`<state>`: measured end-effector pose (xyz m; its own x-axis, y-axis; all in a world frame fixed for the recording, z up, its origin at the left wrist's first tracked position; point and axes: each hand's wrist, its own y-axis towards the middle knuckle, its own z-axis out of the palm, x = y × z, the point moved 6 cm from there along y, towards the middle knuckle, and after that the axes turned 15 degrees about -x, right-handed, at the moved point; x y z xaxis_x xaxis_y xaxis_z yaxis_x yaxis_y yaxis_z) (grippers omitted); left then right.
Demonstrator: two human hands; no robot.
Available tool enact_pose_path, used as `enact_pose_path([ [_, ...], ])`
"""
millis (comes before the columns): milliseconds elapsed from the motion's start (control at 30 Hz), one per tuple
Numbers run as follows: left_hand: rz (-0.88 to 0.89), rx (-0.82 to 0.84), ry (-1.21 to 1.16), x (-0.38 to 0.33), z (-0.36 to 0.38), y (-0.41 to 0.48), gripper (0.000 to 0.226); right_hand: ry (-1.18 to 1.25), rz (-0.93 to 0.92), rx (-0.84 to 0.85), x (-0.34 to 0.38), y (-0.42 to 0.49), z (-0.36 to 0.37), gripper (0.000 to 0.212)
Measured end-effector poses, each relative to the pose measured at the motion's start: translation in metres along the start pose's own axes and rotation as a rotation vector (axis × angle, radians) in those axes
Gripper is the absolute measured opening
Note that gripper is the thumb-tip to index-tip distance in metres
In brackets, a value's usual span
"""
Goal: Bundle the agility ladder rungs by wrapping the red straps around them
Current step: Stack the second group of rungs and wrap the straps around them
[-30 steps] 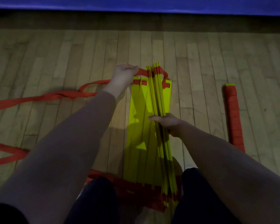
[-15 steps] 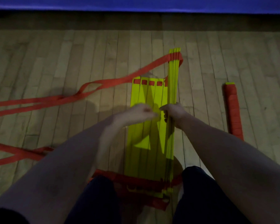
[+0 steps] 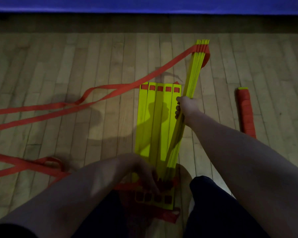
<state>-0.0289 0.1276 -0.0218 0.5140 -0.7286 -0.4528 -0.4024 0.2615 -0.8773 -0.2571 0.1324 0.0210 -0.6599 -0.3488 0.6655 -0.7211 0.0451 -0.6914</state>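
Several yellow ladder rungs (image 3: 155, 121) lie flat side by side on the wooden floor. My right hand (image 3: 185, 107) grips a stack of yellow rungs (image 3: 196, 69) on edge, its far end tilted up and to the right. A red strap (image 3: 110, 90) runs from that raised end down to the left across the floor. My left hand (image 3: 144, 176) is down at the near end of the rungs, where red strap is threaded through them; its fingers are in shadow and their hold is unclear.
A finished bundle wrapped in red strap (image 3: 245, 112) lies on the floor to the right. More red strap (image 3: 24, 165) loops on the floor at the left. My dark-clothed knees (image 3: 213, 203) flank the near end. A blue mat edge (image 3: 144, 6) runs along the far wall.
My right hand has lifted the stack's far end higher and to the right. My left hand moved from the middle of the flat rungs back to their near end.
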Motion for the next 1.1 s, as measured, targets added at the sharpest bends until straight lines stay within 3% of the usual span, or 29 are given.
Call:
enact_pose_path([
  [267, 0.054, 0.075, -0.054, -0.023, -0.018, -0.005, 0.022, -0.125, -0.150, -0.202, 0.001, 0.005, -0.013, 0.008],
  [400, 0.034, 0.058, -0.039, -0.022, -0.024, -0.002, 0.033, -0.140, -0.222, -0.354, 0.006, 0.007, -0.023, 0.016],
  [500, -0.047, -0.013, -0.063, -0.007, -0.035, 0.001, 0.035, -0.109, -0.220, -0.331, 0.008, 0.008, -0.025, 0.014],
  [600, -0.066, -0.294, -0.053, 0.000, -0.070, -0.001, 0.031, -0.051, -0.175, -0.238, 0.007, 0.006, -0.022, 0.008],
  [767, -0.024, -1.177, -0.311, -0.002, -0.173, -0.044, 0.049, -0.007, -0.105, 0.038, 0.004, -0.014, 0.001, 0.018],
  [833, -0.019, -1.454, -0.353, -0.005, -0.211, -0.074, 0.065, -0.032, -0.137, 0.146, 0.006, -0.028, 0.014, 0.021],
  [900, 0.005, -1.559, -0.536, -0.006, -0.244, -0.098, 0.086, -0.079, -0.182, 0.237, 0.012, -0.043, 0.026, 0.021],
  [967, 0.018, -1.549, -0.810, -0.007, -0.267, -0.122, 0.102, -0.125, -0.227, 0.314, 0.023, -0.061, 0.036, 0.020],
  [1100, 0.155, -1.533, -0.992, -0.019, -0.295, -0.171, 0.103, -0.183, -0.325, 0.395, 0.054, -0.099, 0.040, 0.022],
])
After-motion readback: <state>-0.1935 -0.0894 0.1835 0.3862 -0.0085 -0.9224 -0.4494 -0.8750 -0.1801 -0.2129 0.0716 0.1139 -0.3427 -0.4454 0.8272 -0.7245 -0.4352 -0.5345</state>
